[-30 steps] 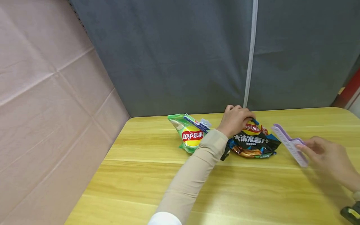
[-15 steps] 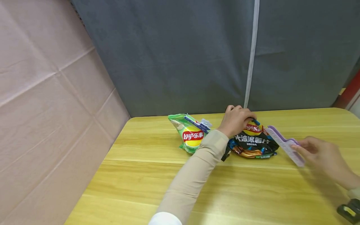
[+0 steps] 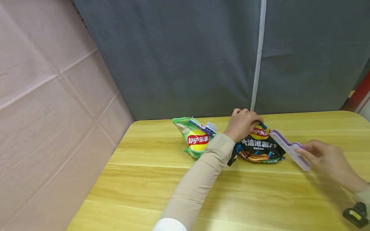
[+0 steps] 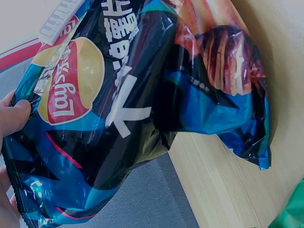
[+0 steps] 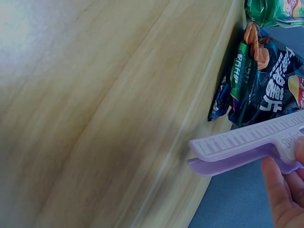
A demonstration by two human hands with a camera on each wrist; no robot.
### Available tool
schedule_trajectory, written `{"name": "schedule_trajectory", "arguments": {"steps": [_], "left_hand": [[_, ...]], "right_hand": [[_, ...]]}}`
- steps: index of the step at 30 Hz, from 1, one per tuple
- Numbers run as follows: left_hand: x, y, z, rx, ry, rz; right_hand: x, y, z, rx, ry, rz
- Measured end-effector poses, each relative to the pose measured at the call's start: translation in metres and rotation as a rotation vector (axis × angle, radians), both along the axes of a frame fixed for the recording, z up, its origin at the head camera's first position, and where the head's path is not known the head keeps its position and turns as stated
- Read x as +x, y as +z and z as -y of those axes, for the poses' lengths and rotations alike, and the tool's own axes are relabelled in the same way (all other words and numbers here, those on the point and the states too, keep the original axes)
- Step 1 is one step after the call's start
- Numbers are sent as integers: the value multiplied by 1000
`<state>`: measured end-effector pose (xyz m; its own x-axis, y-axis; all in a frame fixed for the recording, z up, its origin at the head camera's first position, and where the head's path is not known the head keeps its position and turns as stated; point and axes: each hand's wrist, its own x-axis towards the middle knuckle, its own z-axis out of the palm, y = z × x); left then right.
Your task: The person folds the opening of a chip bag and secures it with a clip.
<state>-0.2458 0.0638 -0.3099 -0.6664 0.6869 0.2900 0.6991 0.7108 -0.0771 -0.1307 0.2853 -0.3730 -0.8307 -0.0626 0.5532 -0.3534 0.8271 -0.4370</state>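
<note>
My left hand [image 3: 241,124] grips the folded top edge of a black Lay's chip bag [image 3: 260,146], which sits on the table. In the left wrist view the thumb [image 4: 16,116] presses on the bag's blue edge. My right hand [image 3: 328,158] pinches a purple and white bag clip [image 3: 290,150] by its handle. In the right wrist view the clip's two long arms stand slightly apart. Its far end overlaps the bag's upper right edge in the head view; the left wrist view shows that end [image 4: 59,21] at the bag's top. Whether the edge lies between the arms I cannot tell.
A green Lay's chip bag [image 3: 190,141] stands to the left, with a blue clip [image 3: 202,127] across its top. Behind the wooden table [image 3: 138,186] hangs a dark grey curtain [image 3: 173,64]. A pink cloth wall [image 3: 52,122] bounds the left side.
My right hand has moved left with the purple bag clip, from apart from the black bag to its upper right edge. The left hand and both bags have stayed nearly still.
</note>
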Motion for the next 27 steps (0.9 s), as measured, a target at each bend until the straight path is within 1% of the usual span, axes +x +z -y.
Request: {"name": "schedule_trajectory", "arguments": {"steps": [3, 18, 23, 27], "left_hand": [[0, 0, 0, 0, 2, 1], [-2, -2, 0, -4, -3, -5], [-2, -2, 0, -3, -4, -4], [-1, -2, 0, -8, -4, -8]], "right_hand": [[-2, 0, 1, -7, 1, 18], [-12, 3, 8, 36, 24, -33], [-15, 5, 11, 31, 56, -58], [-16, 6, 12, 24, 69, -40]]}}
